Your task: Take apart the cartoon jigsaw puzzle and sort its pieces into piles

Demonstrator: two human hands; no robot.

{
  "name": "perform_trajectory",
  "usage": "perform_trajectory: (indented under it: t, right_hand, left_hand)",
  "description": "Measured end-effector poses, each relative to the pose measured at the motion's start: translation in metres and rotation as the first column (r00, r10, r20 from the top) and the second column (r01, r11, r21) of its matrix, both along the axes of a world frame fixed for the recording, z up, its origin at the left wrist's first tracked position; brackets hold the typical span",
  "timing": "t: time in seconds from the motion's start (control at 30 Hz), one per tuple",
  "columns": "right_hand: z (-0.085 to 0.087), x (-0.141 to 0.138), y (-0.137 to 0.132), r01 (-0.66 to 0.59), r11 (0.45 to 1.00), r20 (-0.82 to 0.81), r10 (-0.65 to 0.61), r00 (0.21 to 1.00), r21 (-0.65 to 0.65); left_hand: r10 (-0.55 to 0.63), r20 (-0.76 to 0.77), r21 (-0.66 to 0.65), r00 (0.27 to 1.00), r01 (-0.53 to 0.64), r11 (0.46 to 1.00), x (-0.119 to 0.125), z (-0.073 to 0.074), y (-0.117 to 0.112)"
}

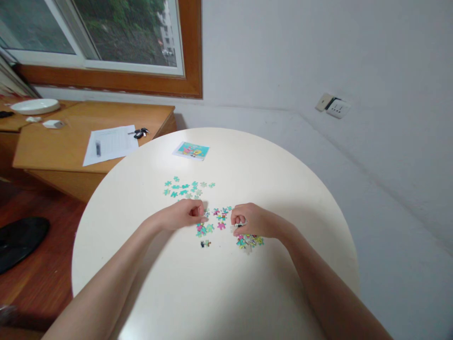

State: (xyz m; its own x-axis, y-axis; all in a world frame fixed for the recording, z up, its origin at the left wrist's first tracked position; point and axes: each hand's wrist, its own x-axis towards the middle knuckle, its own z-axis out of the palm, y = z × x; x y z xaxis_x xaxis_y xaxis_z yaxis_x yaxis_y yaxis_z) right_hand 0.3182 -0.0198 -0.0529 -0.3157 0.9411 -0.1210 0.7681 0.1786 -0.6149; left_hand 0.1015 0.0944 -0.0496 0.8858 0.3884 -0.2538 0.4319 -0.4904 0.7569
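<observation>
My left hand [184,213] is curled in a pinch over the table, with a pale jigsaw puzzle piece [207,214] at its fingertips. Across from it, my right hand [255,219] has its fingers bent towards the thumb on a puzzle piece [233,229], mostly hidden by the fingers. Beneath the right hand is a pile of mixed puzzle pieces [250,242]. Between the hands lie several colourful pieces, among them a pink puzzle piece [221,226]. Nearer to me is a small black, white and green piece [205,244].
Teal puzzle pieces [184,192] lie spread beyond my left hand on the round white table [170,293]. A cartoon picture card [193,150] rests near its far edge. On the wooden desk [74,151] at left are a paper sheet [109,144], keys [140,133] and a white dish [35,106].
</observation>
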Motion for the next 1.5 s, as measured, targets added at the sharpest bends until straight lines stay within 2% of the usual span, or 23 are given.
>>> perform_trajectory:
  t: [0.1, 0.3, 0.4, 0.57, 0.87, 1.07, 1.17, 1.23, 1.37, 1.43, 1.5]
  right_hand:
    - [0.004, -0.002, -0.002, -0.002, 1.0, -0.026, 0.002, 1.0, -0.007]
    - [0.01, -0.018, -0.003, 0.036, 0.994, -0.123, -0.049, 0.991, -0.101]
    - [0.006, -0.028, -0.003, 0.038, 0.999, -0.148, -0.041, 0.988, -0.025]
    - [-0.001, -0.035, -0.002, -0.049, 0.996, -0.129, 0.059, 0.99, 0.08]
    - [-0.004, -0.033, 0.0, -0.123, 0.984, -0.07, 0.133, 0.989, 0.127]
    - [-0.006, -0.033, -0.001, -0.135, 0.968, -0.026, 0.143, 0.989, 0.213]
    - [-0.005, -0.036, 0.0, -0.136, 0.933, 0.022, 0.136, 0.99, 0.334]
    - [-0.003, -0.038, 0.0, -0.129, 0.88, 0.046, 0.122, 0.992, 0.456]
    - [0.002, -0.039, 0.001, -0.105, 0.758, 0.048, 0.096, 0.994, 0.643]
    - [0.003, -0.038, 0.001, -0.094, 0.732, 0.048, 0.084, 0.995, 0.675]
    - [0.002, -0.038, 0.001, -0.093, 0.733, 0.052, 0.079, 0.996, 0.674]
  left_hand:
    - [0.004, -0.003, -0.002, 1.0, -0.004, 1.0, 0.001, 0.002, -0.001]
    - [0.011, -0.015, -0.008, 1.0, -0.011, 1.0, 0.001, 0.006, -0.003]
    - [0.016, 0.001, -0.001, 1.0, -0.016, 1.0, 0.0, 0.006, -0.002]
    - [0.025, 0.011, 0.0, 1.0, -0.025, 1.0, 0.0, 0.003, -0.001]
    - [0.008, 0.033, -0.005, 0.999, -0.008, 1.0, -0.001, -0.001, 0.001]
    - [0.022, 0.035, -0.005, 0.999, -0.021, 1.0, 0.0, -0.001, 0.001]
    - [0.047, 0.056, -0.004, 0.997, -0.047, 0.999, 0.001, 0.001, -0.001]
    - [0.055, 0.084, -0.052, 0.995, -0.051, 0.997, 0.003, 0.005, -0.004]
    - [0.016, 0.13, -0.301, 0.991, 0.024, 0.953, 0.007, 0.011, -0.011]
    - [0.022, 0.166, -0.395, 0.986, 0.046, 0.917, 0.008, 0.012, -0.014]
    - [0.069, 0.202, -0.439, 0.977, 0.027, 0.898, 0.01, 0.013, -0.016]
